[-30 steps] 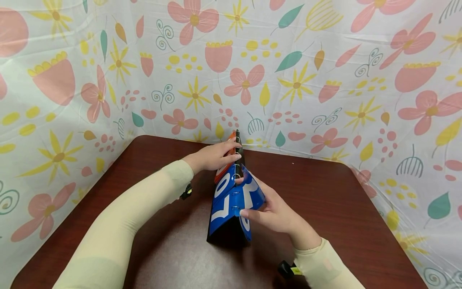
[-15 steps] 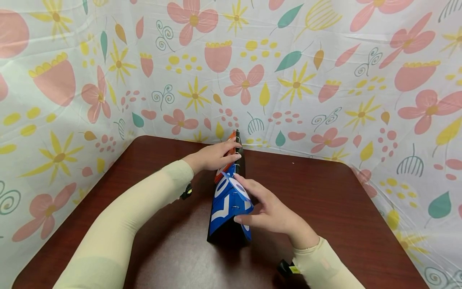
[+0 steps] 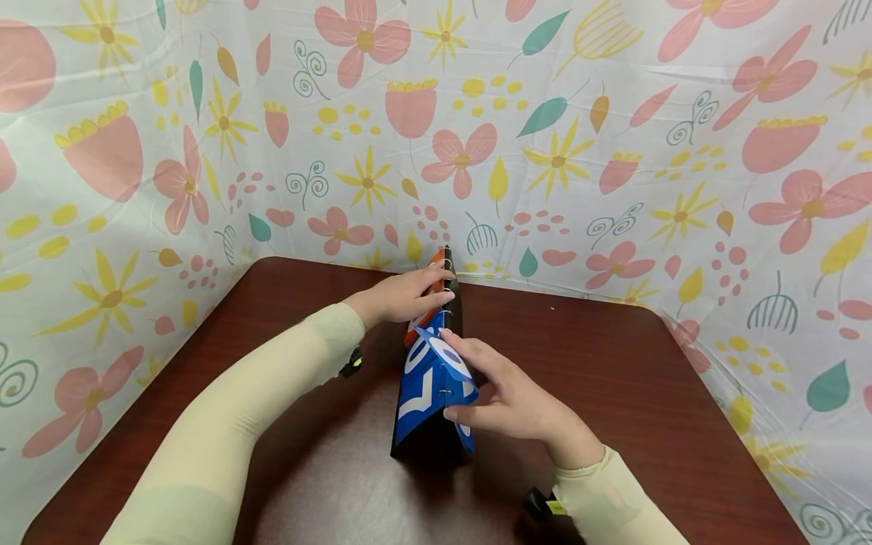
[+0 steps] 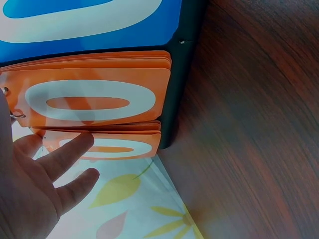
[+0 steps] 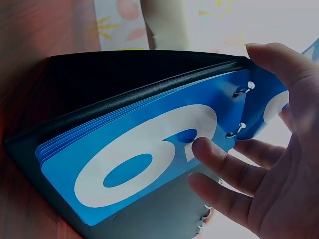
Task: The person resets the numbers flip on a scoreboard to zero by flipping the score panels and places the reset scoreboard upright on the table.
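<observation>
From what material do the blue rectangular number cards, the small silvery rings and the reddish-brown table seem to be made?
Blue rectangular number cards: probably thin plastic or coated card, smooth; soft sheen, and one curves. Small silvery rings: likely polished metal, given bright highlights. Reddish-brown table: wood or wood-look laminate, satin; streaky grain and pale glare.

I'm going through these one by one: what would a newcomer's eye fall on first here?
Probably the tent-shaped flip scoreboard in the middle of the dark table, with the right hand at a raised blue card on its near half. Next, likely the left hand over the ridge by the orange cards, farther back. Behind everything, a white backdrop with large pink and yellow flowers competes for attention.
</observation>
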`<state>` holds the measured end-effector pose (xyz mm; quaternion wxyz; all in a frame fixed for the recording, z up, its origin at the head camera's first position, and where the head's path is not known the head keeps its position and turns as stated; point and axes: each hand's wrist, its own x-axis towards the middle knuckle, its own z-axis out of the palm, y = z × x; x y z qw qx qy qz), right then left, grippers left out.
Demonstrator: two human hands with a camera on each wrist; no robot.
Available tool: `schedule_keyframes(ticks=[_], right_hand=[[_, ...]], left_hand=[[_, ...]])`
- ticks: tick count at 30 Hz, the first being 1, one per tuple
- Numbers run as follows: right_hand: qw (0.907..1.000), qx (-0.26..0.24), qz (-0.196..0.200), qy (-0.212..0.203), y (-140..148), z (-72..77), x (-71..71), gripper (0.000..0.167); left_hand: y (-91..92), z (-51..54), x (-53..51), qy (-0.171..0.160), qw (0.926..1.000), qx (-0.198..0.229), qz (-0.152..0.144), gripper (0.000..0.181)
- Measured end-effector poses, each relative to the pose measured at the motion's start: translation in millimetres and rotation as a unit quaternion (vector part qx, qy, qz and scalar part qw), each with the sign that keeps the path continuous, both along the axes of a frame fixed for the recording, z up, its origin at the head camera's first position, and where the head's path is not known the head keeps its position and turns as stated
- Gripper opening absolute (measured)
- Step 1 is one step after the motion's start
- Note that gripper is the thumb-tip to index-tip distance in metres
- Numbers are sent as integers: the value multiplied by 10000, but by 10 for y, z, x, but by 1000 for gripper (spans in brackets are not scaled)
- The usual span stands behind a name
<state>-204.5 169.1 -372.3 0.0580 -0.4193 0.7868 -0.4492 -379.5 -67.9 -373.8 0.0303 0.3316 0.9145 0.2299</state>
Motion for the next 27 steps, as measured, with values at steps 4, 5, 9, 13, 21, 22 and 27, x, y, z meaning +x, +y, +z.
schedule_keyframes(ticks=[4, 5, 9, 13, 21, 22, 27], right_hand=[[10000, 44, 45, 18, 18, 13, 0, 93], [10000, 61, 56, 35, 25, 19, 0, 93], [9998, 141, 96, 97, 42, 45, 2, 92], [9997, 185, 132, 129, 34, 52, 11, 90], [9979, 441, -68, 467, -48, 14, 30, 86], [9965, 535, -102, 627, -66, 5, 30, 84], [9892, 953, -276, 1083, -129, -25, 38, 73]], left_hand=[[3, 7, 9, 64, 10000, -17, 28, 76], [5, 9, 10, 77, 10000, -27, 39, 76], [15, -2, 17, 108, 9999, -30, 87, 72], [13, -15, 24, 105, 9999, -36, 110, 70], [-1, -6, 32, 133, 9999, -34, 90, 69], [-1, -6, 31, 149, 9998, -42, 85, 69], [3, -16, 23, 234, 9996, -104, 69, 72]])
